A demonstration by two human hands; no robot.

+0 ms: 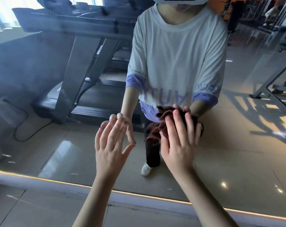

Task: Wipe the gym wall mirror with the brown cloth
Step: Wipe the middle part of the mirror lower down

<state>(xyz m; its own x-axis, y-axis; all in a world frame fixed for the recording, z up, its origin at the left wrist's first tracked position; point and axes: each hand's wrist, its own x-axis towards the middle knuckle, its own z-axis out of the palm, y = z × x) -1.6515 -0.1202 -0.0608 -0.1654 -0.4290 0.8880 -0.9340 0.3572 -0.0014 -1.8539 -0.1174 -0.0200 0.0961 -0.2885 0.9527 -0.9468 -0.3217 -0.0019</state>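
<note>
Brown cloth (155,133) is being pressed against the gym wall mirror (57,145) under the straight, unclenched fingers of a person's right hand (178,145), while the left hand (111,145) is resting released beside it, fingertips touching the mirror.

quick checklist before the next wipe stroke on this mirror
1. Brown cloth sits between right hand and mirror: ok.
2. Right hand's fingers lie straight, pressing the cloth to the glass: ok.
3. Cloth spread flat: not ok, it is bunched and part hangs out to the lower left of the hand.
4. Left hand off the glass: not ok, its fingertips touch the mirror.
5. Mirror's left side clean: cannot tell, the haze there may be glare.
6. Cloth damp: cannot tell.
</note>
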